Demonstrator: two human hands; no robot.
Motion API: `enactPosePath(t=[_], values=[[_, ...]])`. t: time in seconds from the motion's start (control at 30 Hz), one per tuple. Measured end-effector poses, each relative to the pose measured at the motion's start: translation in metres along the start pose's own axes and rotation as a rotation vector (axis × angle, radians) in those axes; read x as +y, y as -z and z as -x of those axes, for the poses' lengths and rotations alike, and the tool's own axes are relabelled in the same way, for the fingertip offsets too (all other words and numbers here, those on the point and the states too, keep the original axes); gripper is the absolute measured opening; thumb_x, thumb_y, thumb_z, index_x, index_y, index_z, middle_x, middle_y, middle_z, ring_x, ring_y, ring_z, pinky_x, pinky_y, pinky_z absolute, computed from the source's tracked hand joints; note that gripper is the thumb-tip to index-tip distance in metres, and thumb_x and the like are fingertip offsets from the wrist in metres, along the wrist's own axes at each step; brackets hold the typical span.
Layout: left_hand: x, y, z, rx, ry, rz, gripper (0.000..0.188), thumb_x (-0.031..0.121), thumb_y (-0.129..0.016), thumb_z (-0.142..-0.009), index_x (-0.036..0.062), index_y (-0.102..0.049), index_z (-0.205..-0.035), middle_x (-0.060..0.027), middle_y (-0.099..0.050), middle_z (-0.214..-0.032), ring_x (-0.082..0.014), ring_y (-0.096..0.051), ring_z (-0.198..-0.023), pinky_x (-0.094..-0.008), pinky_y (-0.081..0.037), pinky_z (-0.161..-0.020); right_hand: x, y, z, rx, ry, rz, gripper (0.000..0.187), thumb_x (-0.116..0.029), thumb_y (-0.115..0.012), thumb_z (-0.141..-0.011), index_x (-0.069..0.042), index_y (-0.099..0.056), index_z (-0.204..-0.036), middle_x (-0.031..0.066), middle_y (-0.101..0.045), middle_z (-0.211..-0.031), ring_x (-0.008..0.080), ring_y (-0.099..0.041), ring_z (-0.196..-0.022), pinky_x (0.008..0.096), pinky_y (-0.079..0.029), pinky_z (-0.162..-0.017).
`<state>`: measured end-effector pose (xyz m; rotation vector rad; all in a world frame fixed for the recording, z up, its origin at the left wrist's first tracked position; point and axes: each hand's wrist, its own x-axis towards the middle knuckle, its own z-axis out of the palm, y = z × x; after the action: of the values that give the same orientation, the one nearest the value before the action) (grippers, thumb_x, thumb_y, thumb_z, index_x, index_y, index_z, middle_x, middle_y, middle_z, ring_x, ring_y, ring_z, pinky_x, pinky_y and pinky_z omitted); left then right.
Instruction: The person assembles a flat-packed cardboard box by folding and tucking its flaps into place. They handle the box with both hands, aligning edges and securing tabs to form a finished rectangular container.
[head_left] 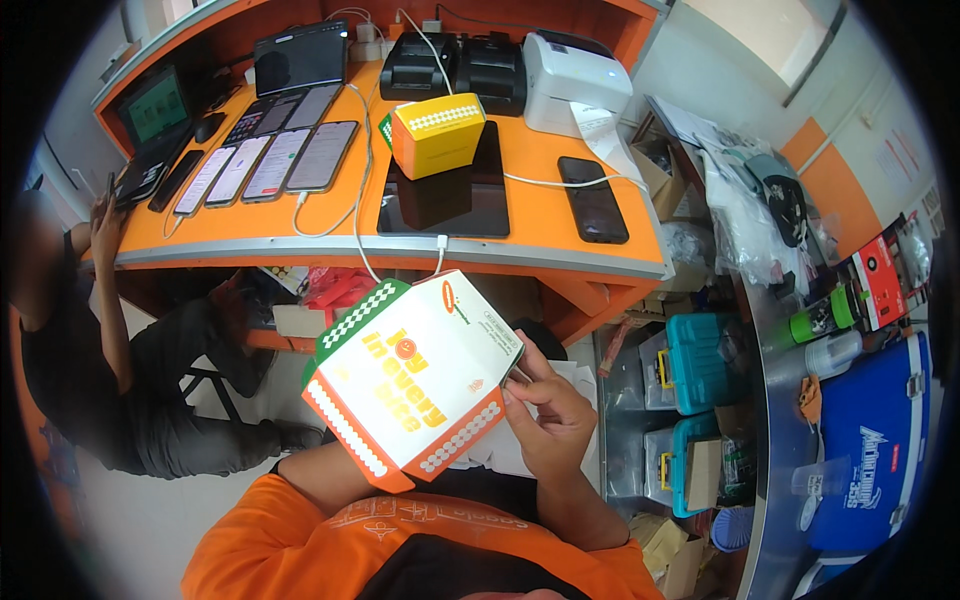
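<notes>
In front of my chest is a folded paper food box (415, 375), white on its large face with green and orange patterned sides. My right hand (550, 410) pinches its right edge between thumb and fingers. My left forearm goes behind the box from below, so the left hand and its fingers are hidden. On the counter, a smaller yellow and orange paper box (437, 137) rests on a black tablet (470, 205). Some white paper (500, 455) shows below the held box.
The orange counter (540, 225) holds several phones (322, 157), laptops (300, 55), a white label printer (575, 80) and cables. A seated person (150, 380) is at the left. To the right stand teal toolboxes (708, 362), a metal worktop and a blue cooler box (870, 450).
</notes>
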<state>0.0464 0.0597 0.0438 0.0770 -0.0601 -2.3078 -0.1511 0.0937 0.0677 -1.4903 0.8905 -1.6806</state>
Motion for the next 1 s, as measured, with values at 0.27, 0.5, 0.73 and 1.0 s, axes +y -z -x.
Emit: enactPosePath(t=[0.27,0.5,0.73,1.0], values=[[-0.001,-0.001,-0.001,0.009,-0.034,-0.056,0.057,0.036,-0.069,-0.096,0.0112,-0.053,-0.145,-0.0161,-0.059,-0.140,-0.0297,-0.060,-0.130,-0.0421,-0.055,-0.098,0.010,0.001,0.002,0.007,-0.074,-0.187,0.020,0.015,-0.069,-0.087,0.006,-0.072,-0.105,0.0365,-0.059,-0.138,0.0400,-0.054,-0.138,0.0485,-0.048,-0.112],[-0.003,-0.004,-0.001,0.028,-0.095,-0.204,0.056,0.034,-0.070,-0.096,0.0111,-0.054,-0.144,-0.0158,-0.060,-0.139,-0.0294,-0.061,-0.129,-0.0418,-0.056,-0.097,0.016,-0.002,0.004,-0.005,0.005,-0.121,0.022,0.015,-0.069,-0.087,0.005,-0.073,-0.107,0.0357,-0.059,-0.139,0.0411,-0.055,-0.137,0.0469,-0.048,-0.112],[-0.005,-0.009,-0.001,0.056,-0.218,-0.586,0.056,0.033,-0.072,-0.095,0.0109,-0.055,-0.143,-0.0155,-0.061,-0.137,-0.0290,-0.062,-0.128,-0.0415,-0.056,-0.096,0.012,-0.010,-0.005,-0.128,0.181,0.277,0.039,0.009,-0.076,-0.084,0.001,-0.073,-0.121,0.0324,-0.054,-0.147,0.0370,-0.063,-0.130,0.0392,-0.054,-0.105],[-0.003,-0.009,-0.009,0.052,-0.345,-1.245,0.055,0.031,-0.074,-0.094,0.0107,-0.056,-0.142,-0.0153,-0.062,-0.135,-0.0286,-0.062,-0.127,-0.0412,-0.056,-0.096,-0.005,-0.004,-0.005,-0.240,-0.090,0.218,0.058,0.005,-0.075,-0.085,-0.003,-0.062,-0.142,0.0280,-0.049,-0.154,0.0250,-0.068,-0.122,0.0300,-0.065,-0.081]])
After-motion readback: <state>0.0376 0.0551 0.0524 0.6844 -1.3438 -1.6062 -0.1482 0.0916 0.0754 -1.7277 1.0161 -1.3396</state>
